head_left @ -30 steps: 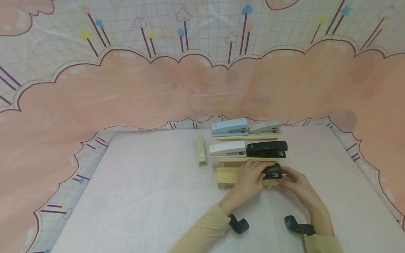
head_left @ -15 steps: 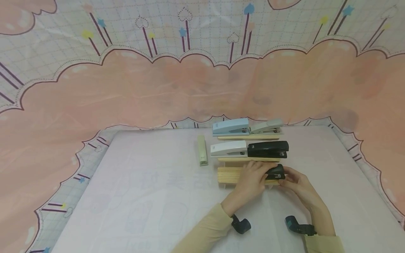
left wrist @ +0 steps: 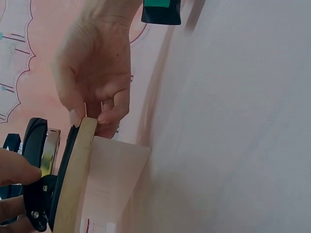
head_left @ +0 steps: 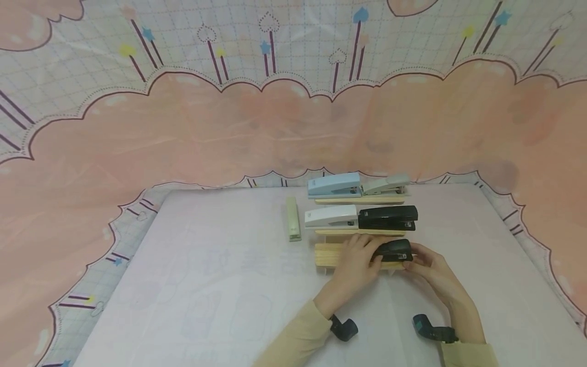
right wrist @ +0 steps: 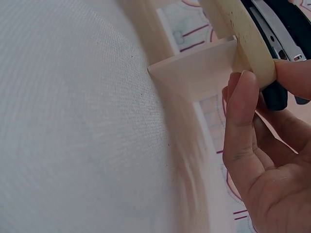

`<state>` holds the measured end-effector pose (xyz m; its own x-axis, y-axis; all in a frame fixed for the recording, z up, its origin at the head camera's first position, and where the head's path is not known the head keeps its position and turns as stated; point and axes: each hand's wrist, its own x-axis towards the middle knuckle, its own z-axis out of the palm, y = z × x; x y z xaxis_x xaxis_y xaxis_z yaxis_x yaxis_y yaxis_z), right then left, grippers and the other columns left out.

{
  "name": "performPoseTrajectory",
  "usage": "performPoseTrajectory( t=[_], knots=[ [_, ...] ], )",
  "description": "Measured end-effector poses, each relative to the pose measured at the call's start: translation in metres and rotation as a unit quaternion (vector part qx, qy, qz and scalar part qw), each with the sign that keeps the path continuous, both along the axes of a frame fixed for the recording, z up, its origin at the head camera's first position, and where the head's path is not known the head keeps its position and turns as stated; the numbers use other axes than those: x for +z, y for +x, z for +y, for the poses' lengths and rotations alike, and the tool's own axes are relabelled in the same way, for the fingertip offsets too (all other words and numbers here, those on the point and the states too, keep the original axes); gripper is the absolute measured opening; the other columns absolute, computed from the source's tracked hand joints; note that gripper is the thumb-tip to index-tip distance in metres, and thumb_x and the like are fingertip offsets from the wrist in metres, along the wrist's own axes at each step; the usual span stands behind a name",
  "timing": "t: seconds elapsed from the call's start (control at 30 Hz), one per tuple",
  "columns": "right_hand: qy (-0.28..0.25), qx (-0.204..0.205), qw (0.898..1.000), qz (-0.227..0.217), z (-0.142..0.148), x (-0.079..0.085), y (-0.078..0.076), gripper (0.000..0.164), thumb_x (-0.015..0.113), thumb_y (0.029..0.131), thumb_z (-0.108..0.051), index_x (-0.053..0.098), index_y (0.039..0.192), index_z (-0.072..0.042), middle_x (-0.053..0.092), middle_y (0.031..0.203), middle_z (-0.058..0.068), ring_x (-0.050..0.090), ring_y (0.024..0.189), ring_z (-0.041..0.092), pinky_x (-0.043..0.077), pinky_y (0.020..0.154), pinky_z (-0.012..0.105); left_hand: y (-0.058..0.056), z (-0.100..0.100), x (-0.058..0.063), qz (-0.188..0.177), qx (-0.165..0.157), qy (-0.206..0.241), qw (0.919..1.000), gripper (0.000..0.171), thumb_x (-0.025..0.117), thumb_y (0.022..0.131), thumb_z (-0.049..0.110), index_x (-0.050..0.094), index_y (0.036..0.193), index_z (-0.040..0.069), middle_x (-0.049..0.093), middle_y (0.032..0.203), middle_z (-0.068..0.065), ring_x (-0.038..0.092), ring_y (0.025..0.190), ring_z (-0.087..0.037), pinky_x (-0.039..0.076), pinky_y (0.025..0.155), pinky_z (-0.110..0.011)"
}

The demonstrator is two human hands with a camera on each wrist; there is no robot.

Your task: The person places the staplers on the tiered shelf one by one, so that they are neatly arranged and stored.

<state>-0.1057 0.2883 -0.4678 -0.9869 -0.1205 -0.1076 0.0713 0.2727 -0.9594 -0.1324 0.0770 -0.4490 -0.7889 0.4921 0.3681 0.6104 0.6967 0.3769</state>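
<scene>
A black stapler [head_left: 395, 250] lies lengthwise on the front wooden board [head_left: 326, 255], toward its right end. My left hand [head_left: 356, 261] grips the stapler's rear part, covering it in the head view; in the left wrist view its fingers [left wrist: 17, 167] are at the hinge. At the board's right end, my right hand [head_left: 433, 265] pinches the wood, thumb above beside the stapler's base and fingers below, as the right wrist view shows. The stapler's top arm stands apart from its black base there. A pale upright support [right wrist: 199, 65] holds the board up.
Behind, a white stapler [head_left: 330, 216] and another black stapler [head_left: 387, 217] share the middle step. A light blue stapler [head_left: 334, 185] and a grey-green one [head_left: 386, 184] occupy the back step. One pale green stapler [head_left: 293, 219] lies on the white table [head_left: 206, 265] to the left.
My left hand has shifted slightly left along the black stapler, so more of the stapler shows. The right hand keeps its place at the board's end.
</scene>
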Motion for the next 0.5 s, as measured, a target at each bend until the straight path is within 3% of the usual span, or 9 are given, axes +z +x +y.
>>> performPoseTrajectory(
  t=[0.27, 0.5],
  knots=[
    [0.013, -0.008, 1.0, -0.005, -0.001, 0.0, -0.001, 0.062, 0.061, 0.091, -0.01, 0.033, 0.143, 0.009, 0.062, 0.122, 0.013, 0.063, 0.092, -0.004, 0.053, 0.079, 0.018, 0.002, -0.01, 0.002, -0.011, 0.012, 0.019, 0.9997, 0.037, 0.062, 0.091, 0.023, 0.059, 0.128, 0.021, 0.064, 0.116, 0.003, 0.055, 0.108, -0.012, 0.045, 0.09, -0.027],
    [0.013, -0.007, 1.0, -0.007, -0.002, 0.001, -0.001, 0.062, 0.06, 0.091, -0.01, 0.032, 0.143, 0.01, 0.055, 0.129, 0.027, 0.063, 0.093, -0.005, 0.052, 0.08, 0.017, 0.001, -0.02, 0.004, -0.01, 0.022, 0.041, 0.9989, 0.036, 0.061, 0.092, 0.024, 0.06, 0.127, 0.024, 0.065, 0.114, 0.005, 0.056, 0.107, -0.012, 0.045, 0.089, -0.026]
  ],
)
